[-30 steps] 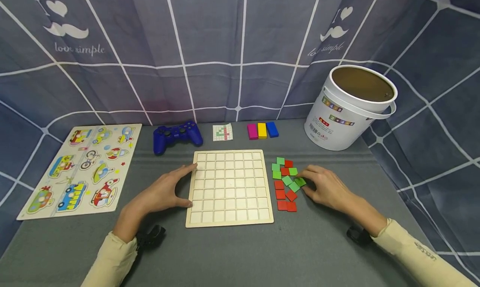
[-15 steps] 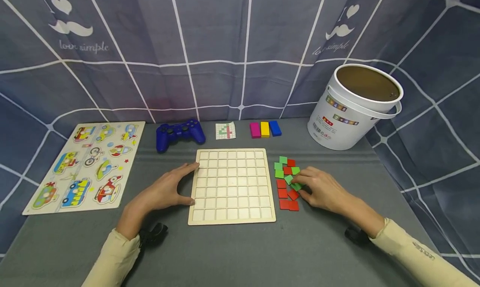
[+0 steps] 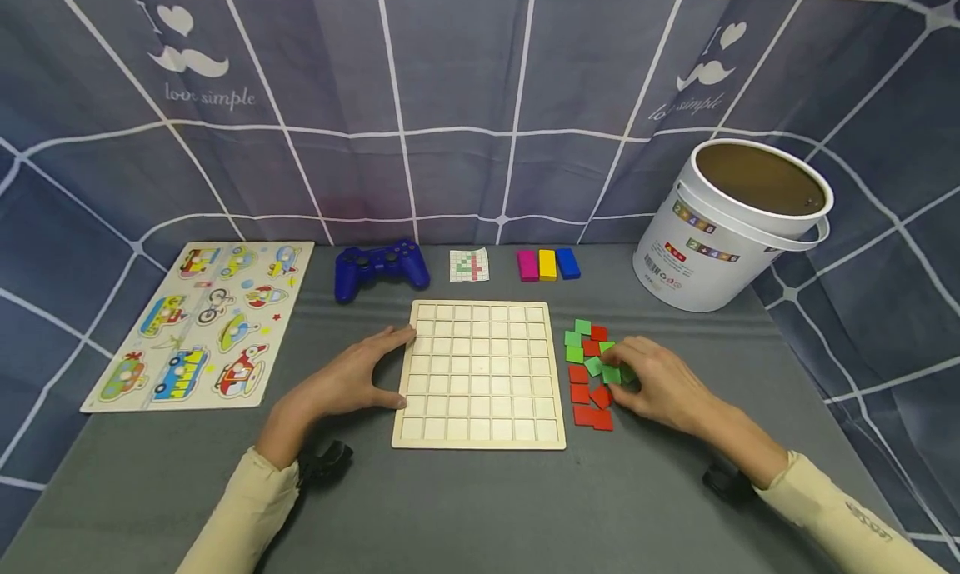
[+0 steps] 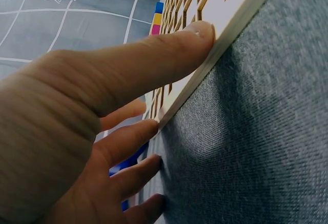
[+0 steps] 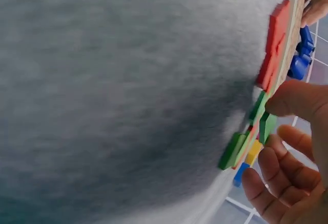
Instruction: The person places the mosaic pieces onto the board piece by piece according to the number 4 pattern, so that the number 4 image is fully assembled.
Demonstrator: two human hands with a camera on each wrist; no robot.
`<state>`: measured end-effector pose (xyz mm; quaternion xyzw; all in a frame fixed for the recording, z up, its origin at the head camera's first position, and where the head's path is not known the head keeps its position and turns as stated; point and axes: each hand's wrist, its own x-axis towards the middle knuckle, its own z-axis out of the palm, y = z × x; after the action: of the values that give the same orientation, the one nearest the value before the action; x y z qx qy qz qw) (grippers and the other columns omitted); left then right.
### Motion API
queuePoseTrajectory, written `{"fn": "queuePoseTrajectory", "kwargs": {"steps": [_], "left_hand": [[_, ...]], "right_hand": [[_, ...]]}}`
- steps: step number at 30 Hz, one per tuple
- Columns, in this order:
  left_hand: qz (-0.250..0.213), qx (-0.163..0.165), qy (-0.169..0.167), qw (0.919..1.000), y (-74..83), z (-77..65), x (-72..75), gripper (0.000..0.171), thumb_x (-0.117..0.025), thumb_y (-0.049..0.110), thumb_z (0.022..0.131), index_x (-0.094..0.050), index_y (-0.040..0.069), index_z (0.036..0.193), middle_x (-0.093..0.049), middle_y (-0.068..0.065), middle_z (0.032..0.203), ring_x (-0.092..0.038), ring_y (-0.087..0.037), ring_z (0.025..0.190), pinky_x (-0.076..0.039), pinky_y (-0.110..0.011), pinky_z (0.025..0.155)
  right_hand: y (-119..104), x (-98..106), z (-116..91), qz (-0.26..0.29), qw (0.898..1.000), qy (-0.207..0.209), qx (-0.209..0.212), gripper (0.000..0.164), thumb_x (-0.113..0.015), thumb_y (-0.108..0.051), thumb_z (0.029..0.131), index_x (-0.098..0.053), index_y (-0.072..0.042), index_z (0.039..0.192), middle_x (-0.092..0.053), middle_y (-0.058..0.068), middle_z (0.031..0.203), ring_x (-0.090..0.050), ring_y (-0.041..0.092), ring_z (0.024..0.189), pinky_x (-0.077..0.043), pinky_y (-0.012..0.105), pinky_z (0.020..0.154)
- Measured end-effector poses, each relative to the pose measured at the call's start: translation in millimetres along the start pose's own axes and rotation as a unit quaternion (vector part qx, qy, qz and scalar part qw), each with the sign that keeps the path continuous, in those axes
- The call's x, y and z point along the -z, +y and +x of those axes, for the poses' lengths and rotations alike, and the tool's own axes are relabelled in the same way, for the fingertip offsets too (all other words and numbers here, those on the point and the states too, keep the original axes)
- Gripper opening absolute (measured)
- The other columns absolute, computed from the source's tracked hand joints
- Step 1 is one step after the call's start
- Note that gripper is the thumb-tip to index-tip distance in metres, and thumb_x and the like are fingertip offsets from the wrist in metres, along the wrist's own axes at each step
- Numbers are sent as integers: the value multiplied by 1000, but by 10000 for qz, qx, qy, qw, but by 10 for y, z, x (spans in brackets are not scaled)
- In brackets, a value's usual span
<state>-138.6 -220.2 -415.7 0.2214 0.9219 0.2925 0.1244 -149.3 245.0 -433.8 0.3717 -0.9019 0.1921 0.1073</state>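
A square wooden grid board (image 3: pixel 480 442) lies on the table, its cells without tiles. My left hand (image 3: pixel 352 376) rests at its left edge; in the left wrist view the thumb (image 4: pixel 169 52) lies on the rim, with the fingers fairly straight. Right of the board spread several green and red square tiles, among them a red tile (image 3: pixel 580 393) and a green tile (image 3: pixel 573 354). My right hand (image 3: pixel 663 386) is at their right side. In the right wrist view it pinches a green tile (image 5: pixel 265 126) between thumb and fingers; the contact is partly hidden.
Behind the board lie a blue game controller (image 3: pixel 382 267), a small pattern card (image 3: pixel 468 265) and magenta, yellow (image 3: pixel 547 265) and blue blocks. A white bucket (image 3: pixel 697 253) stands at the back right. A picture puzzle board (image 3: pixel 202 324) lies at the left.
The head view has shifted, so everything sits further right in it. My right hand has moved in on the green tiles and pinches one. My left hand stays at the board's edge.
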Motion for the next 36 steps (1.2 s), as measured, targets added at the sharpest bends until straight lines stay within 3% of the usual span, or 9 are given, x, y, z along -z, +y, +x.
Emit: {"fn": "queuePoseTrajectory", "kwargs": {"steps": [4,11,24,31,36], "left_hand": [[-22,10,-14,10000,-8,-6,-12,98,-91,23,73,-38,7,154,-32,-16,159,-23,-41,147,-26,-63,112],[-5,-219,0,9998,-32,12,-34,91,-90,23,75,-44,3,150,-34,-15,159,-24,-41,147,-25,-62,113],[112,-67,-107,9999,12,-26,-39,84,-89,27,76,-50,6,148,-29,-10,162,-20,-40,148,-23,-62,114],[182,89,-119,9997,51,-23,-43,85,-89,28,77,-49,8,149,-28,-8,163,-19,-37,149,-9,-72,111],[181,202,-123,9996,45,-30,-39,86,-89,28,76,-48,10,150,-27,-7,163,-18,-36,150,-6,-76,109]], "right_hand": [[-39,0,108,156,9996,125,-216,26,-81,-13,76,-69,-10,98,-61,-3,91,-55,13,75,-48,28,61],[-107,-57,389,468,9973,112,-549,25,-80,-12,77,-68,-12,99,-58,-4,90,-55,13,72,-44,25,56],[-138,-268,1179,841,9945,-493,-385,22,-78,-15,80,-69,-12,100,-58,0,86,-53,11,69,-45,31,61],[-160,-406,1458,753,9937,-797,-244,20,-76,-13,80,-72,-9,99,-61,3,88,-53,13,71,-46,30,64],[-195,-485,1599,780,9922,-955,-192,21,-75,-11,80,-75,-7,100,-62,6,88,-54,12,70,-47,30,65]]}}
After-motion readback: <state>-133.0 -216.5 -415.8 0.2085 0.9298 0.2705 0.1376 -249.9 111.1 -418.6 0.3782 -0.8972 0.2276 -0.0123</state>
